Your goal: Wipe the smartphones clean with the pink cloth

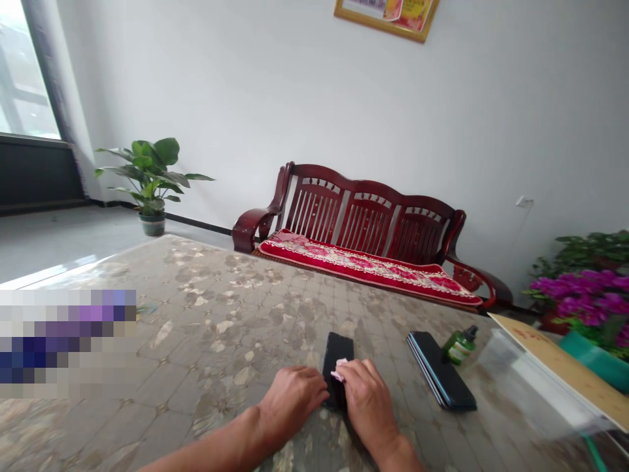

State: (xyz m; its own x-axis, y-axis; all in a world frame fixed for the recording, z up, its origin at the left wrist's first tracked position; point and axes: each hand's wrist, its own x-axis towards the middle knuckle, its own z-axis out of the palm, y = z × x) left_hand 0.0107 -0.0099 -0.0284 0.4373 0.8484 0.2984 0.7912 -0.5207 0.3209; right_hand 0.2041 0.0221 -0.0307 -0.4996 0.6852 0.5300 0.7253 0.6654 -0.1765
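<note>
A black phone [337, 354] lies flat on the patterned table [206, 314]. My left hand [293, 398] rests closed against the phone's left edge, holding it in place. My right hand [368, 401] lies over the phone's near end, fingers pinched on a small pink-white cloth or pad [339, 368] pressed to the screen. To the right lie a stack of dark phones [441, 379] and a small green bottle [458, 345] on its side.
A clear plastic sheet [531, 387], a tan board [565, 367] and a green item [594, 360] sit at the table's right. A red wooden bench [363, 242] stands behind. Potted plants [150, 177] and pink flowers [590, 295] flank it. A blurred patch covers the left.
</note>
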